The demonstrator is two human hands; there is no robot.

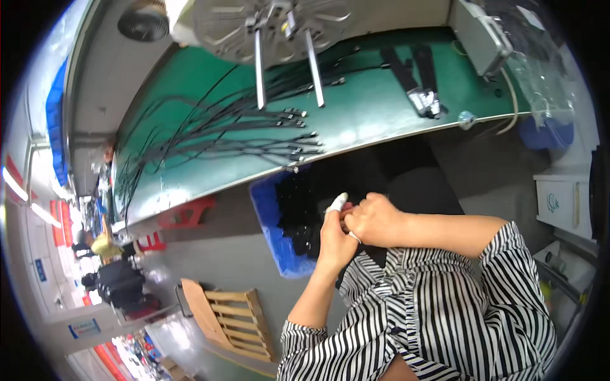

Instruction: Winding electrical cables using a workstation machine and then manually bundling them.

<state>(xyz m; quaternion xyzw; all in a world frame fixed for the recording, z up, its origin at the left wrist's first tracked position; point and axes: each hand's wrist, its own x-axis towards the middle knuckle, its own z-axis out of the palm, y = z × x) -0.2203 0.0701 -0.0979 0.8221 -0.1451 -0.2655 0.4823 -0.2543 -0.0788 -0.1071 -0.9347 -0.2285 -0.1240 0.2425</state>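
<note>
Over my lap, my left hand and my right hand meet with their fingers bent together. My right hand is closed like a fist, pressed against the fingers of my left. A white covering wraps one fingertip of my left hand. A small white band shows where the hands meet. Whatever lies between the fingers is hidden. Just left of the hands is a blue bin with many small black pieces in it. Black cables with metal-tipped ends lie in a loose bunch on the green table.
A round metal machine with two rods overhangs the table. Two black bundles with pale wraps lie at its right. A wooden slatted chair and red stools stand left; a white box and blue bucket stand right.
</note>
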